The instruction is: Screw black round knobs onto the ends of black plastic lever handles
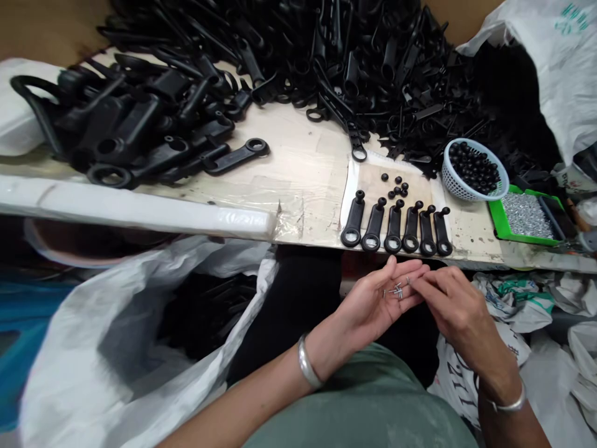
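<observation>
My left hand (373, 302) is turned palm up and slightly cupped, with several small silver screws (397, 290) lying on its palm and fingers. Thumb and finger of my right hand (454, 305) are pinched together at the left fingertips, by a single screw (408, 280). Just beyond both hands, a row of black crank-shaped plastic handles (394, 225) lies on the table edge, ring ends towards me. Each has a small ball knob at its far end. Several loose black balls (398, 190) are grouped behind the row.
A light blue basket (501, 186) of black balls stands at right, beside a green tray (502, 230) of silver screws. Black plastic parts (298, 50) are heaped along the back and left. A foam-wrapped bar (140, 208) edges the table's left; an open white sack (88, 348) stands below.
</observation>
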A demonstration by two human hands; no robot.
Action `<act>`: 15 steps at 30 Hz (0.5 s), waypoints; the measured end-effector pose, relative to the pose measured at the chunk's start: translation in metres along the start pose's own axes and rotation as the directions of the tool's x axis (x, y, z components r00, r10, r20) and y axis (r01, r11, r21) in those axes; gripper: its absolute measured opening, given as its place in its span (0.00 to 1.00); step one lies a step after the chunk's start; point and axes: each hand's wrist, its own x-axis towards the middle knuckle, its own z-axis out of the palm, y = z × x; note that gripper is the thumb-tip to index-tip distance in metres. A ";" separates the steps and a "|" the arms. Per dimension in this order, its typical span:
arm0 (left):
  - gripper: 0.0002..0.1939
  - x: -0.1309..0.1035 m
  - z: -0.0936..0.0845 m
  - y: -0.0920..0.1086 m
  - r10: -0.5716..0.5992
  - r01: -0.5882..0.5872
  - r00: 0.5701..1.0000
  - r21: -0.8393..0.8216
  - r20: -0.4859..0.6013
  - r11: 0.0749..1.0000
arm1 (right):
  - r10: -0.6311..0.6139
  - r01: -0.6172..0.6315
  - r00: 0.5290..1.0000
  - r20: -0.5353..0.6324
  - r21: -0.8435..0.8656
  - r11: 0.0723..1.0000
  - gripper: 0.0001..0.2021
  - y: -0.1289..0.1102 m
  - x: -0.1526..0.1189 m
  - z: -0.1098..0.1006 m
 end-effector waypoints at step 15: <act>0.22 0.001 -0.002 0.005 -0.062 0.062 0.998 0.006 -0.015 0.998 | 0.599 -0.424 0.723 -0.345 0.463 0.779 0.06 0.093 0.056 -0.006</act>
